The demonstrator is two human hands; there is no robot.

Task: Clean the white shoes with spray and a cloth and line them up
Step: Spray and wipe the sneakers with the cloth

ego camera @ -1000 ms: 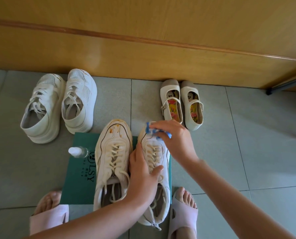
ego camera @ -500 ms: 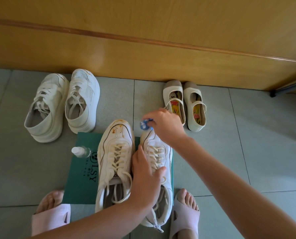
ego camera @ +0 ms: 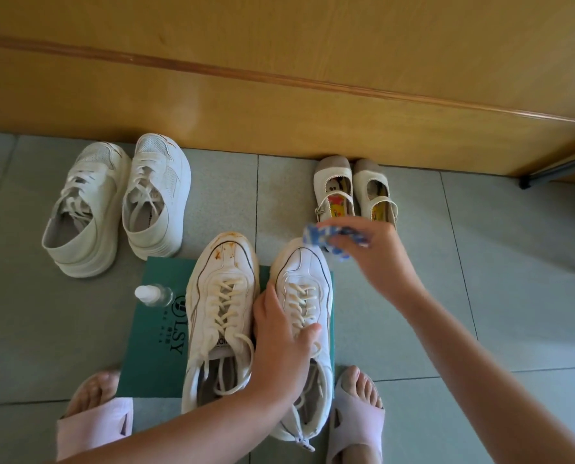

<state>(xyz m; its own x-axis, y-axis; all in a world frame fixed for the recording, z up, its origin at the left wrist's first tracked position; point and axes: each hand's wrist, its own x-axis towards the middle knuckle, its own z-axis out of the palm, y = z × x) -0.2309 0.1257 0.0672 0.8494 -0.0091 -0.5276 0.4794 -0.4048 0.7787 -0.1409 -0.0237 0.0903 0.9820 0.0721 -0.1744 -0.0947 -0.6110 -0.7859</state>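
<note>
Two white laced sneakers stand side by side on a green box lid (ego camera: 152, 346). The left sneaker (ego camera: 220, 309) has orange-brown stains on its toe. My left hand (ego camera: 281, 346) grips the right sneaker (ego camera: 304, 279) over its laces, thumb on the far side. My right hand (ego camera: 376, 252) holds a crumpled blue-and-white cloth (ego camera: 326, 237) just above and to the right of that sneaker's toe, blurred by motion. A small clear spray bottle (ego camera: 153, 294) with a white cap lies on the lid to the left.
A pair of chunky white sneakers (ego camera: 118, 204) sits at the back left on the grey tile floor. A pair of small cream strap shoes (ego camera: 354, 195) stands against the wooden cabinet (ego camera: 279, 105). My feet in pink slippers (ego camera: 354, 426) flank the lid.
My right hand with the cloth has swung from the right sneaker's toe to the right and slightly up. My left hand keeps its hold on the sneaker.
</note>
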